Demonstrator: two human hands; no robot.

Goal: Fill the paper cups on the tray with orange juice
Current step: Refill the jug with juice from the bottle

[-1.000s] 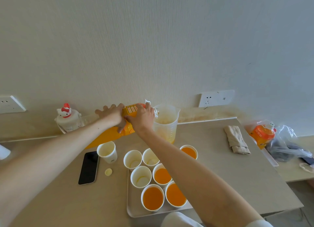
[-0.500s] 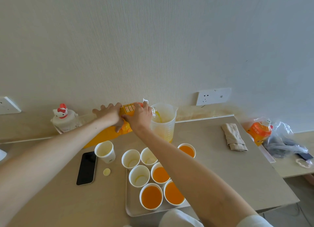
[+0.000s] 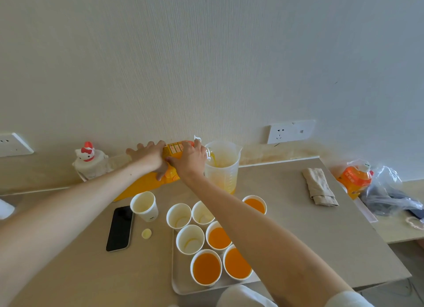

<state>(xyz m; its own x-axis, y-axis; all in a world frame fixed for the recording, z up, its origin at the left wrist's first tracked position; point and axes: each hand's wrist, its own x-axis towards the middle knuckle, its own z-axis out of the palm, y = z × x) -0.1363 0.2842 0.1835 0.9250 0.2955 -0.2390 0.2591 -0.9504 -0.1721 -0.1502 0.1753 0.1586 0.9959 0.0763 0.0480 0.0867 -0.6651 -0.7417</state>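
We are holding the big orange plastic juice bottle (image 3: 146,184) with both hands: our left hand (image 3: 149,156) is closed over its middle part, and our right hand (image 3: 189,161) is wrapped around its shoulder near the neck. The bottle is lying almost flat, and a thin stream of juice is running from its mouth into the clear plastic measuring jug (image 3: 221,169), which is standing just beside it, near the wall.

So we are refilling the jug — not yet pouring into cups. On the white rectangular tray (image 3: 177,281) three white paper cups are holding orange juice (image 3: 206,269), and three others (image 3: 190,239) are looking almost empty. One more full cup (image 3: 255,204) is standing behind the tray; whether it is on the tray, we cannot tell. An empty cup (image 3: 144,205) is standing on the beige table (image 3: 321,233) beside a black phone (image 3: 119,228).

Next, we think, the bottle needs lifting upright gently, so the stream is stopping without drips — then the jug goes to the empty cups.
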